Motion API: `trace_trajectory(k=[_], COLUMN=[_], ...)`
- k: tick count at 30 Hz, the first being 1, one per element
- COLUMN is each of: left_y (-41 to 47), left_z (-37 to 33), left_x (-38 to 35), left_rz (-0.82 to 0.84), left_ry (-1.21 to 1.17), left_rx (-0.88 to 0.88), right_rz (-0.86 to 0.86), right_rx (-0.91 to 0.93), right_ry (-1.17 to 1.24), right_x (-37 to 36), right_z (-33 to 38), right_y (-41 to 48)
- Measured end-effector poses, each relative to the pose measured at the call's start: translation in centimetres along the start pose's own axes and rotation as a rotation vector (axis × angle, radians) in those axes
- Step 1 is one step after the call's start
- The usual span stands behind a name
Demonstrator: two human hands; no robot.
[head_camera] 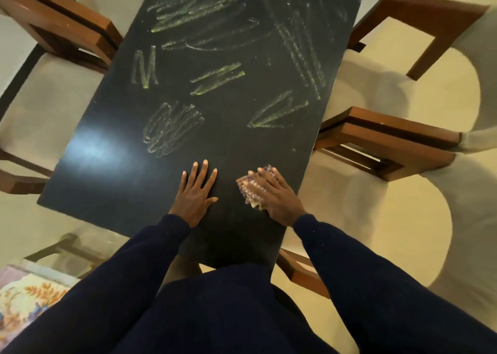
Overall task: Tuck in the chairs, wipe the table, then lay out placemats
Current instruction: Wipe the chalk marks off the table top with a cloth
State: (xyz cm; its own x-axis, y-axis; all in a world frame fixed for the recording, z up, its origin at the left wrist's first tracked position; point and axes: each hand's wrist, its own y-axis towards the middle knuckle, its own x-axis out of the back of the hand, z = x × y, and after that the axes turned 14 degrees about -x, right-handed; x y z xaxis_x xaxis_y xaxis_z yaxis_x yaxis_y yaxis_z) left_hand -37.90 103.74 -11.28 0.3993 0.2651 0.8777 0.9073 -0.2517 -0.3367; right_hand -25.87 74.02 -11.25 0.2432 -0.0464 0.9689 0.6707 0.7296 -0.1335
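Note:
A long black table (113,176) runs away from me, its top covered with yellow-green chalk scribbles (215,25). My left hand (195,192) lies flat on the near end of the top, fingers spread and straight. My right hand (277,196) presses a small checked cloth (250,189) against the top close to the right edge, fingers straight over the cloth. Wooden chairs stand at both long sides: two on the right (387,144) (430,17) and two on the left (61,23) (16,184), their frames close to the table's edges.
A chair frame (304,270) shows below the table's near right corner, beside my body. A patterned rug (27,297) lies on the floor at lower left. Pale floor and light chair cushions surround the table.

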Motion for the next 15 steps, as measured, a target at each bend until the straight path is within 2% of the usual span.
trace_trajectory(k=[5,9,11,12,15], left_y=[2.1,2.9,2.8,2.5,1.6], left_z=[-1.1,-1.6,-1.6,-1.4,-0.7], left_x=[0.0,0.1,0.2,0.1,-0.1], left_rz=[0.016,0.037,0.015,-0.004,-0.055], left_ry=[0.034,0.054,0.060,0.070,0.101], left_rx=[-0.082,-0.095,-0.104,-0.109,-0.110], right_rz=[-0.122,-0.214,-0.200,-0.179,-0.063], right_rx=[-0.354,-0.641,-0.632,-0.572,-0.211], right_ry=[-0.001,0.035,0.057,0.065,0.038], right_x=[1.7,2.1,1.8,1.6,0.9], right_z=[-5.4,-4.0,-2.1,-1.1,-0.1], right_y=[0.0,5.9,7.9,8.3,6.4])
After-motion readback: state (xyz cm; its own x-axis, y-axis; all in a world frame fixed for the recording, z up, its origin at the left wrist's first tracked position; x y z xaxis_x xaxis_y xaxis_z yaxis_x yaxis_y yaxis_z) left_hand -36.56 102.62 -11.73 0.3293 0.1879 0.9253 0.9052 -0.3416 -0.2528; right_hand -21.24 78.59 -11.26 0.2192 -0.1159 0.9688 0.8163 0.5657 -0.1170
